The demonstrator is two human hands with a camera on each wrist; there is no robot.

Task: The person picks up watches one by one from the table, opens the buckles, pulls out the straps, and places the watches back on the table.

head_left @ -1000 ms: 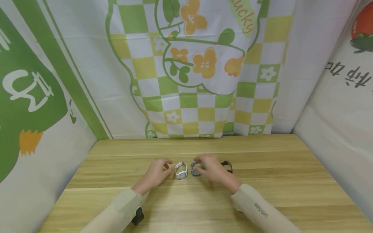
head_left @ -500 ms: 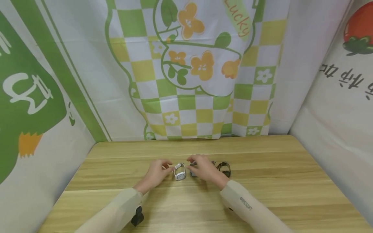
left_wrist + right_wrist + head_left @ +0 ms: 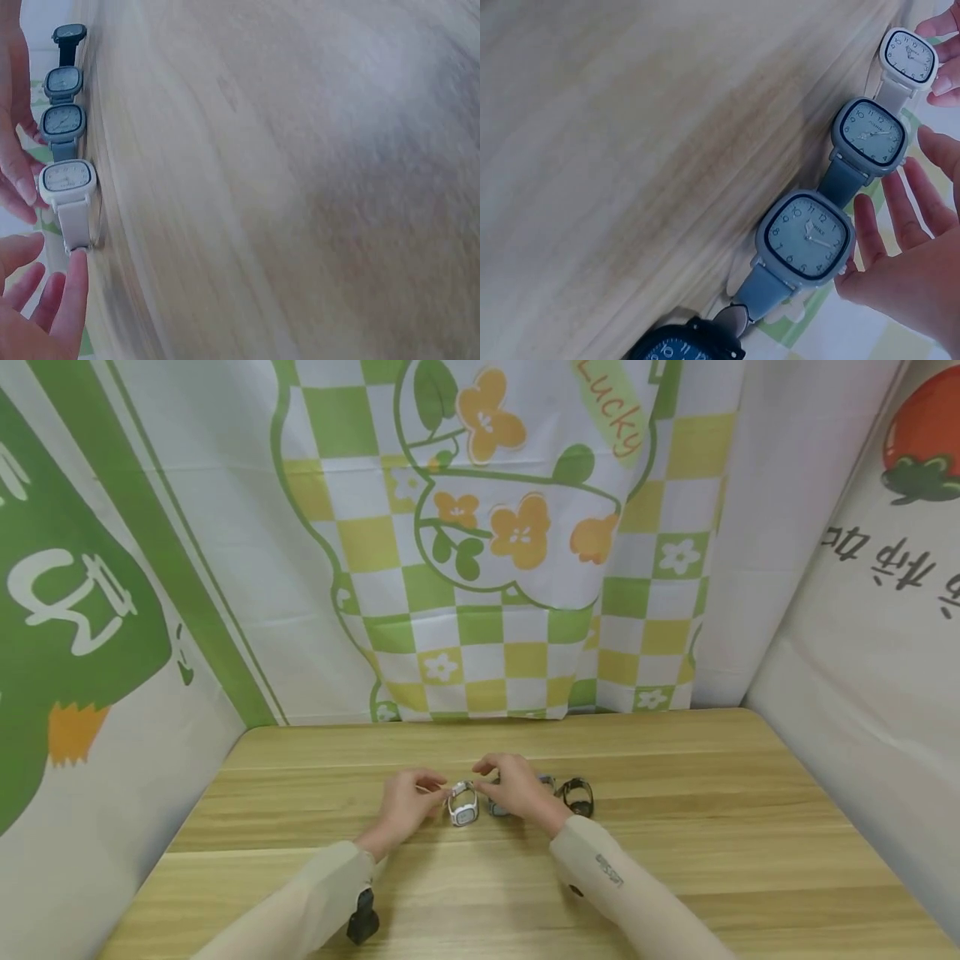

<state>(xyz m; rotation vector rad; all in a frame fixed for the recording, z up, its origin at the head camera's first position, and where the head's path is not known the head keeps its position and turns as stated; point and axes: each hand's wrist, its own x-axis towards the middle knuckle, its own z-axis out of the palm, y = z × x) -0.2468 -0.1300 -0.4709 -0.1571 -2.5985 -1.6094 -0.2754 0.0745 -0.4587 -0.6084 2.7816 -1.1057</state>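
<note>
Several wristwatches stand in a row on the wooden table. The white watch [image 3: 464, 815] is leftmost, with my left hand [image 3: 408, 797] beside it. In the left wrist view, a fingertip of that hand [image 3: 45, 322] meets the lower end of the white strap [image 3: 73, 221]. My right hand [image 3: 516, 789] reaches over the grey watch [image 3: 870, 133], fingers spread, thumb and index tips close to the white watch's right side. It partly hides the grey watch and the blue-grey watch [image 3: 806, 236] in the head view. At the row's right end stands the black watch [image 3: 578, 797].
The wooden table [image 3: 480, 893] reaches back to a green-and-yellow checked cloth [image 3: 480, 643]. Printed cloth walls close off the left [image 3: 82, 610] and right sides [image 3: 862, 635]. A black device [image 3: 363, 918] sits at the left sleeve.
My right hand has moved left, from the grey watch toward the white one, uncovering more of the black and blue-grey watches. My left hand stays by the white watch.
</note>
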